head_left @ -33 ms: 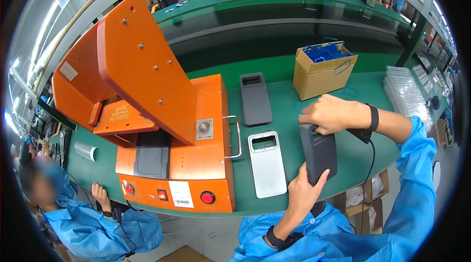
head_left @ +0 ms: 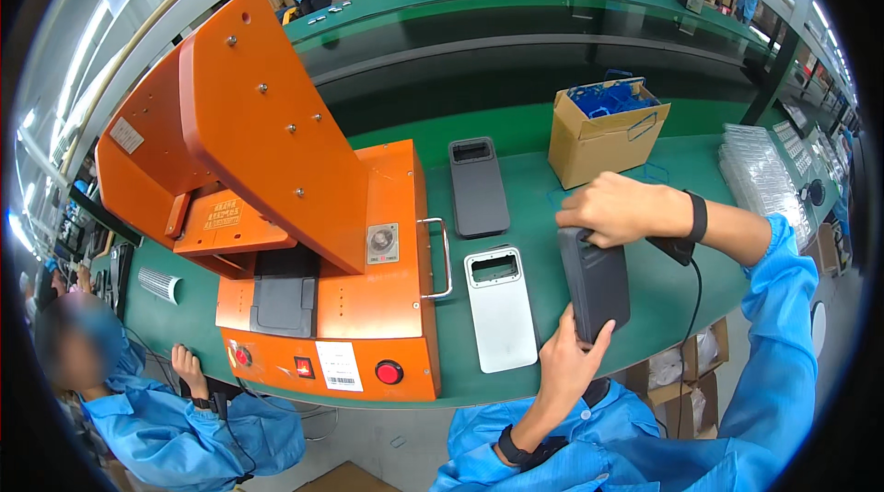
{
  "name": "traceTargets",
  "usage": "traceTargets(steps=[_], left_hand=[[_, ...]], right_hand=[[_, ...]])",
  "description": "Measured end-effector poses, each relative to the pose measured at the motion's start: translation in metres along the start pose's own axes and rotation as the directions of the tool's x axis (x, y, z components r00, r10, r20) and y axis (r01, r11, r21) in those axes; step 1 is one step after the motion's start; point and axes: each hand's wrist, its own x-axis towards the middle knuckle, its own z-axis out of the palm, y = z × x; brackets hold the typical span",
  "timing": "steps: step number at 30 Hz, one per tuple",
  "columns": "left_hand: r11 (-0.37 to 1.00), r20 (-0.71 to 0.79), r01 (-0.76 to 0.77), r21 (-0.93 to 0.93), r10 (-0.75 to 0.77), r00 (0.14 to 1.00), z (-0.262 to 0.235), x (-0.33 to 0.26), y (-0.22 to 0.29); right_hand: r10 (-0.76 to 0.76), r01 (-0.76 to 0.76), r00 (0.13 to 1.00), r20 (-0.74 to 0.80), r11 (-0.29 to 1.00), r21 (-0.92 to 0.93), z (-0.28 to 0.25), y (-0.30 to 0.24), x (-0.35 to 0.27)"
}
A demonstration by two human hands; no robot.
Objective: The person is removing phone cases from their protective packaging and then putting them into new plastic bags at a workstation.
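A dark grey rectangular cover [head_left: 597, 287] is held a little above the green bench [head_left: 663, 289] by both of my hands. My left hand [head_left: 564, 365] grips its near end from below. My right hand [head_left: 615, 209] is closed over its far end. A white cover of the same shape [head_left: 500, 310] lies flat just left of it. Another dark grey cover [head_left: 478, 186] lies farther back on the bench. A black strap with a cord [head_left: 692, 220] is on my right wrist.
A large orange press machine [head_left: 304, 206] with a red button fills the left of the bench. A cardboard box of blue parts [head_left: 603, 133] stands behind my right hand. Clear trays [head_left: 764, 174] are stacked at the right. A person in blue [head_left: 147, 409] sits at the lower left.
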Motion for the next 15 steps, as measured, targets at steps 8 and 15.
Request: traceTargets(steps=[8, 15], left_hand=[[0.980, -0.031, -0.198, 0.007, 0.198, 0.980, 0.003, 0.002, -0.011], [0.968, -0.033, -0.246, 0.046, 0.248, 0.968, 0.000, 0.003, -0.007]], right_hand=[[-0.005, 0.003, 1.000, -0.023, 0.996, -0.088, 0.003, 0.030, 0.059], [0.132, -0.126, 0.991, 0.020, 0.973, -0.193, 0.013, 0.046, 0.087]])
